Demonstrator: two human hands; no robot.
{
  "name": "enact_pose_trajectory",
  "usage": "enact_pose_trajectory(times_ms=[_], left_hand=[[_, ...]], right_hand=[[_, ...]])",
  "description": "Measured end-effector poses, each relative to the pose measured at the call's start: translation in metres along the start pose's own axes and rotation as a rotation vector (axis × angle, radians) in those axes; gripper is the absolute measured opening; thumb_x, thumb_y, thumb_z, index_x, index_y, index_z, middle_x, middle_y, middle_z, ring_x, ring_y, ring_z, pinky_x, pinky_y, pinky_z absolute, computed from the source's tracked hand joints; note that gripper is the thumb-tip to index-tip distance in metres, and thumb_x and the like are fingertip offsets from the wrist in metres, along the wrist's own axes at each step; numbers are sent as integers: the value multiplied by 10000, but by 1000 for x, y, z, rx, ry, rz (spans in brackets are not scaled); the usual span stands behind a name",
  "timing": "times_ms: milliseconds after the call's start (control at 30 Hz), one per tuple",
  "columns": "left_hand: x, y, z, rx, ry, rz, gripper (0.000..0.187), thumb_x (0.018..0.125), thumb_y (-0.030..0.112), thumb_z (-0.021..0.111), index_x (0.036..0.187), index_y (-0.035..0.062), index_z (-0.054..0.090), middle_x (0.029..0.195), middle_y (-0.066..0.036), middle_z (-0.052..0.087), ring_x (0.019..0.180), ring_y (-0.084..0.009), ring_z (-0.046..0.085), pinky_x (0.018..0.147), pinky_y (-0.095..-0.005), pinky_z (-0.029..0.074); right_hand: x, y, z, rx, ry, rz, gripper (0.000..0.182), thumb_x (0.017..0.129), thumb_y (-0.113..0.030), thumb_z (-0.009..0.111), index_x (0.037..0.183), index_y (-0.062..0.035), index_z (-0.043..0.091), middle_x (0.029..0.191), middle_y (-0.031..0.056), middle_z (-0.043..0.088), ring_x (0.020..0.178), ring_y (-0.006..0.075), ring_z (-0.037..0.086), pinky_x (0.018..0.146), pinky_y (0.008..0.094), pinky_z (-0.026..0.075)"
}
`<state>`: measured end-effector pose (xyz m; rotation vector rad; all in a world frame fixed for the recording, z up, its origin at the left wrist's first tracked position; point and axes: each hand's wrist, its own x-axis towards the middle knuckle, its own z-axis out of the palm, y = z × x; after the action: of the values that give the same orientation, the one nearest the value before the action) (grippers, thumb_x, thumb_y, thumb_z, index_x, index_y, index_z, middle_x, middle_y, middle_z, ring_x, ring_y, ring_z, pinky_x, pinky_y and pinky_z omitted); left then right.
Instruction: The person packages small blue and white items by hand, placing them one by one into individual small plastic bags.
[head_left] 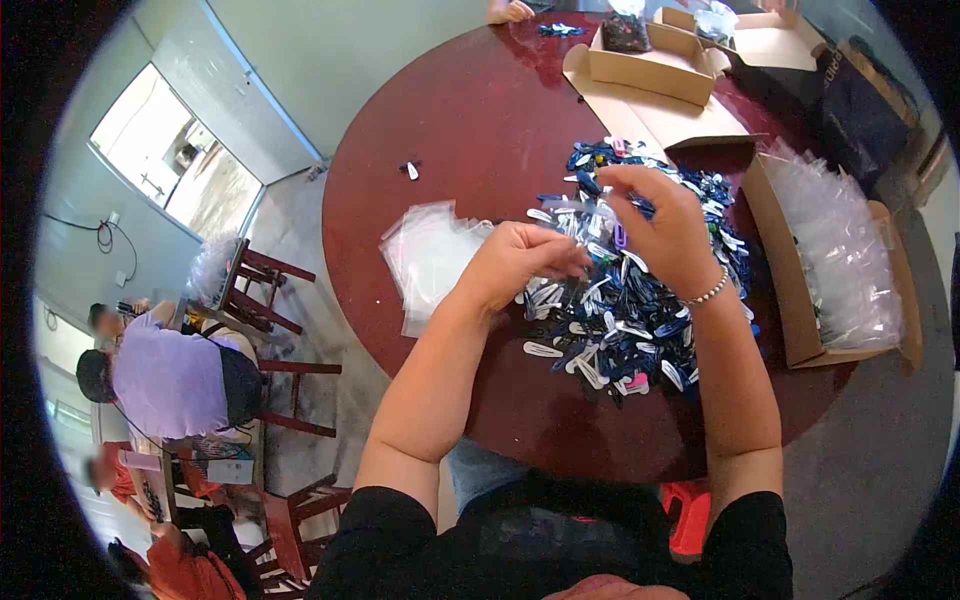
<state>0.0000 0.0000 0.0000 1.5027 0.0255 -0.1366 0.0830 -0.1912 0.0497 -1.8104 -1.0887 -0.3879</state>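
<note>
A large pile of hair snap clips (640,330), mostly white, navy and black, lies on the round dark red table (430,130). My left hand (525,262) is over the pile's left edge, fingers pinched together; what they hold is too blurred to make out. Over the middle of the pile, my right hand (660,225) curves with thumb and fingers apart, and I see nothing clearly held in it. A purple clip (620,236) shows below its thumb. Clear plastic bags (430,262) lie in a flat stack left of my left hand.
An open cardboard box (790,290) of filled clear bags stands at the right. More cardboard boxes (650,65) are at the back. Another person's hand (512,12) rests at the far edge near a small group of clips (561,30). Seated people and stools (270,290) are at left.
</note>
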Motion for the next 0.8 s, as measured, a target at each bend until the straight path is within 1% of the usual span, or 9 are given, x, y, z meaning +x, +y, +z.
enact_pose_trajectory(times_ms=[67,133,200,300,367,433,567,700,800], left_hand=[[3,1,-1,-61,96,48,199,900,142,620,949,-38,690,930,-154,706,813,-193,693,776,-296,558],[2,-1,4,-94,126,69,194,895,133,623,929,-46,691,921,-161,705,813,-188,691,771,-279,555],[0,1,1,-64,141,95,197,885,161,637,933,-13,714,865,-88,717,758,-123,673,699,-238,519],[1,-4,-1,-7,110,130,183,882,107,639,964,-47,696,917,-121,707,823,-161,682,772,-271,547],[0,-3,1,14,103,139,182,875,103,649,974,-41,698,917,-110,707,824,-153,678,771,-271,544],[-1,-3,0,35,94,147,183,868,100,660,984,-35,699,917,-100,707,825,-144,674,771,-271,541],[-4,2,6,57,15,179,179,844,53,671,1006,-19,696,951,-77,705,874,-125,657,804,-266,520],[-1,-2,8,95,-31,181,191,836,16,664,1023,-12,690,983,-53,700,905,-109,637,826,-263,503],[0,-6,4,183,-37,164,186,839,29,667,1020,-9,687,987,-36,695,892,-86,621,824,-260,495]], right_hand=[[-1,-3,-4,45,67,24,142,819,-28,655,958,-5,669,897,101,679,802,195,653,735,290,510],[-2,-6,-3,-7,-5,-55,150,803,-27,665,952,-7,672,899,108,678,801,213,653,737,301,511],[-2,-8,6,-79,-53,-183,212,764,-36,693,974,-19,670,930,119,675,845,265,643,758,336,512],[-5,-16,16,-153,-68,-241,242,767,-61,698,1003,-28,660,963,110,670,906,272,628,783,349,506],[-8,-18,20,-203,-88,-226,251,781,-88,686,1023,-35,649,938,96,660,906,267,615,762,352,501],[-10,-20,21,-228,-144,-101,161,791,-105,672,939,-44,656,858,95,635,844,278,608,718,358,492],[-10,-18,16,-208,-227,-125,63,795,-103,657,800,-47,628,785,107,594,782,304,598,667,372,482],[-12,-22,15,-274,-118,-118,59,805,-95,644,829,-46,621,811,124,621,754,322,621,646,372,493],[-12,-30,15,-196,-267,-19,97,810,-129,657,857,-46,639,796,130,659,762,330,641,656,376,504]])
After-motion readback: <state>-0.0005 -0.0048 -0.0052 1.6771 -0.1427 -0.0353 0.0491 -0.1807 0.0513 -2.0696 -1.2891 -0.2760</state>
